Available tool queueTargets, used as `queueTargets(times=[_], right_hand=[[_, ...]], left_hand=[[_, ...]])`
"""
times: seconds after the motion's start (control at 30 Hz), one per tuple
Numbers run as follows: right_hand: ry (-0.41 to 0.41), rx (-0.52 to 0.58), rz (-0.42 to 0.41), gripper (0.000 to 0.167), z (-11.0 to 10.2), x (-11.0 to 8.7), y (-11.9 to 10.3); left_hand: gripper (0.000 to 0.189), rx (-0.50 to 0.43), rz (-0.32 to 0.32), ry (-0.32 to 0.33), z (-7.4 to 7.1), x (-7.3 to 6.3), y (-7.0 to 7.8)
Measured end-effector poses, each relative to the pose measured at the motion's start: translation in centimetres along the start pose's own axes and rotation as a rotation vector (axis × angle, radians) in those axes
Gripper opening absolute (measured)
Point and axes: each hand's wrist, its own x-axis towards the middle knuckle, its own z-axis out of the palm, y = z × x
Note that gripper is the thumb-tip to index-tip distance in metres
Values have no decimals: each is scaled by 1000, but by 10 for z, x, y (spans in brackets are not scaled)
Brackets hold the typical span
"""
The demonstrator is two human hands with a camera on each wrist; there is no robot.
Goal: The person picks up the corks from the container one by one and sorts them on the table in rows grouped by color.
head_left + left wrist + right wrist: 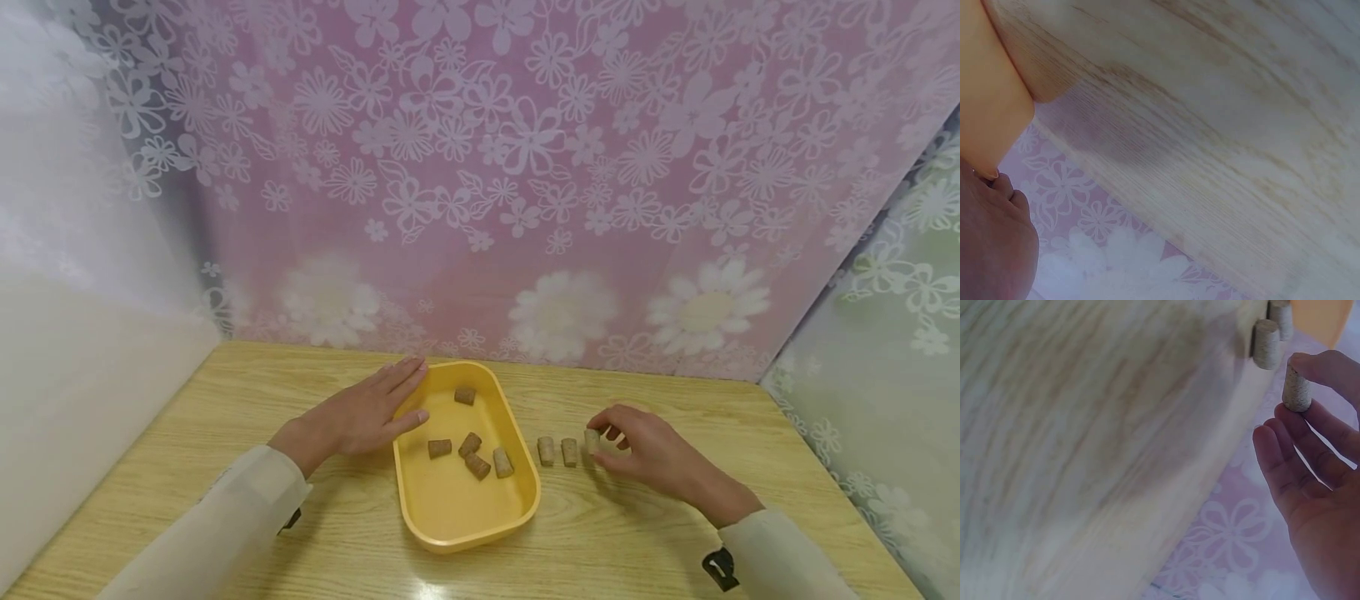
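My left hand (367, 412) lies over the left rim of a yellow plastic tray (450, 510), fingers straight and thumb reaching over the inside. In the left wrist view the hand (994, 240) shows only in part, against the tray's outer wall (988, 94). To the right of the tray, my right hand (652, 450) pinches a pale tapered cork (1297, 390) between thumb and fingers, holding it upright. Two similar corks, one (546, 451) nearer the tray and one (569, 452) nearer my hand, stand side by side on the table.
Inside the tray lie several brown corks (477, 467) and one pale cork (502, 462). The wooden table (337, 533) ends at a pink floral curtain (450, 208) behind, with a white sheet (97, 333) on the left and another floral sheet (885, 400) on the right.
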Motion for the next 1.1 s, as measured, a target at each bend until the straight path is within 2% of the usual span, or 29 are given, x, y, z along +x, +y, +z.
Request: queueTargets(times=[0.4, 0.63, 1.1], right_hand=[[7, -43, -33, 30, 13, 1, 14], [1, -67, -52, 35, 17, 1, 19], [2, -65, -32, 33, 24, 2, 18]], left_hand=[[86, -7, 4, 2, 0, 0, 0], [87, -15, 1, -1, 0, 0, 0], [87, -16, -5, -6, 1, 0, -1]])
